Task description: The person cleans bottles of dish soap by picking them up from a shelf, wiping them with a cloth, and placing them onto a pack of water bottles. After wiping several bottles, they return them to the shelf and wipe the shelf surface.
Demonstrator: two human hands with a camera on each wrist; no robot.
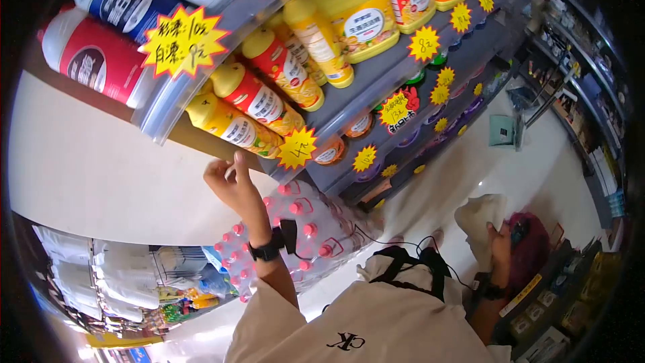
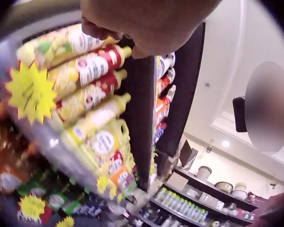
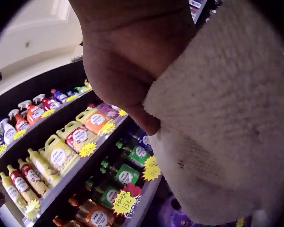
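Note:
My left hand (image 1: 235, 191) is raised beside the shelf end, fingers loosely bent and nothing held. Closest to it is a yellow detergent bottle (image 1: 235, 126), standing at the end of a row of yellow and red bottles. In the left wrist view, the left hand (image 2: 151, 23) overlaps the top of that row. Down at my right side, my right hand (image 1: 498, 249) grips a beige cloth (image 1: 478, 225). The right wrist view shows the thumb of the right hand (image 3: 132, 66) pressed on the textured cloth (image 3: 217, 123), which hangs down and hides part of the shelf.
Star-shaped yellow price tags (image 1: 295, 148) line the shelf edge (image 1: 376, 74). Below stands a plastic-wrapped pack of pink-capped bottles (image 1: 309, 228). Large jugs (image 1: 104, 64) sit at the upper left. Another shelf (image 1: 578, 94) lines the right, and a dark red bundle (image 1: 531, 255) lies near my right hand.

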